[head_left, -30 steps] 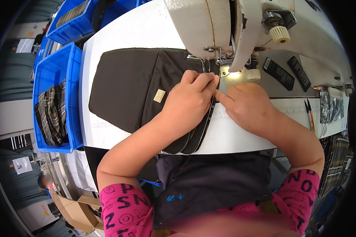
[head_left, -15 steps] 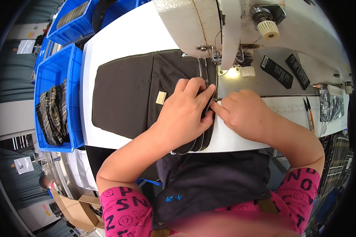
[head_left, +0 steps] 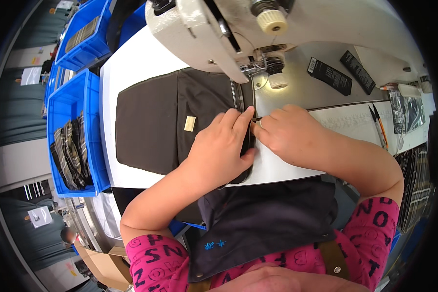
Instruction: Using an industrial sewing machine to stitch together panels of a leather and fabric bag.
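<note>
A: Here we go: dark panel [head_left: 146, 124] flat on the white table [head_left: 268, 168], and the left hand [head_left: 219, 141] lies right across its right-hand part!

B: Palm down, fingers close together, index tip at the panel's right edge, thumb set well apart and nearer the body.

A: And the right hand [head_left: 287, 136]?

B: Fingers curled in, index tip meeting that same edge from the other side. Is it clamped on a layer? Can't tell; the knuckles cover it.

A: So the edge sits right between the two sets of fingertips!

B: That's the line to watch! It runs lengthwise from the body towards the machine [head_left: 204, 39], and the zip [head_left: 236, 95] lies just to its left, teeth running the same way.

A: Which hand is nearer the needle end [head_left: 250, 68]?

B: The left, by its index tip, only a little ahead of the right. From both, the needle end lies straight up the edge, away from the body.

A: Lovely. And the pale label [head_left: 190, 123]?

B: On the panel, left of the left hand's fingers. Over on the right, a metal plate [head_left: 282, 95] gleams, two black tags [head_left: 329, 76] resting beyond the right hand.
</note>
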`<state>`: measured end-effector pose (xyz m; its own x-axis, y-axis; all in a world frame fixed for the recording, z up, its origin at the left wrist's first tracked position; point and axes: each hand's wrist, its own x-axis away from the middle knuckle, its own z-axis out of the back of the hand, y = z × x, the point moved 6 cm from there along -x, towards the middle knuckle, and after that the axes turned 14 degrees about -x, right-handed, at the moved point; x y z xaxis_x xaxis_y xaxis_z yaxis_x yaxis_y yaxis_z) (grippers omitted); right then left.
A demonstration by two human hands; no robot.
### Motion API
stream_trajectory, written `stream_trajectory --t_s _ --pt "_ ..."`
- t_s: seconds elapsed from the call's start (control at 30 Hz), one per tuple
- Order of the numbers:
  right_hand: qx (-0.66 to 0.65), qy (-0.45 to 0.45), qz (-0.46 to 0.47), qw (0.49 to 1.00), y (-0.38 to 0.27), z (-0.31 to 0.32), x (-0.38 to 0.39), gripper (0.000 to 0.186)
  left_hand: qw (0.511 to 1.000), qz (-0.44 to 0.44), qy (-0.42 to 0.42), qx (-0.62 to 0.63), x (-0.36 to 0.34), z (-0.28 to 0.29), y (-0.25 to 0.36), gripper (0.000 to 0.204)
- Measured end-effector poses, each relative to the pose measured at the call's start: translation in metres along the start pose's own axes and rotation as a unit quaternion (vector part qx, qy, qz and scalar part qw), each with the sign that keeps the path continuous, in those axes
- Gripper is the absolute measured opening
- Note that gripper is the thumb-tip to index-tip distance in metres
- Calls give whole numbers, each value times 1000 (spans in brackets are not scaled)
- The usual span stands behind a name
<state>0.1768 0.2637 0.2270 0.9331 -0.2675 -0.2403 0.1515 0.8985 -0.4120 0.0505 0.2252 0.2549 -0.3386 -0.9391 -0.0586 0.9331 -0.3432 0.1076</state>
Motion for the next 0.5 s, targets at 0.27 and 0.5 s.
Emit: stream_trajectory --t_s 0.27,0.5 --pt "28 -14 4 1000 0 -8 3 40 979 59 -123 152 -9 3 -23 54" --pt "37 -8 8 999 -3 -7 1 40 963 56 -139 222 -10 5 -24 51"
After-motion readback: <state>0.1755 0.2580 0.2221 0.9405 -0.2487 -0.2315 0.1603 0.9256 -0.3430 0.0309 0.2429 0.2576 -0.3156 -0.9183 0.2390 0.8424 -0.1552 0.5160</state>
